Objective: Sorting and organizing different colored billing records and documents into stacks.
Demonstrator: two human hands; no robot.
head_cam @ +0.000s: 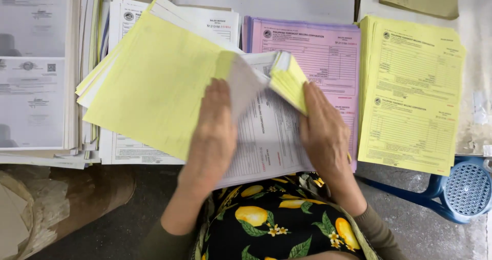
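**Two hands parting a stack of printed forms**

Lemon-print fabric (277, 229) covered the lap nearest the camera, and the white forms (271, 137) rested partly on it. Farther off lay three more piles: one white-and-yellow at the left (148, 80), one pink (323, 55) in the middle, one yellow (410, 91) at the right. A blue plastic stool (461, 188) stood near right.

The left hand (215, 132) lay flat, fingers loosely spread, pressing the white sheets while a grey page (243, 86) curled above it. The right hand (323, 127) had its fingers closed round a small yellow bundle (289, 80), lifted at its edge. Such paper looked light, limp and easily creased, best taken by a corner or edge.
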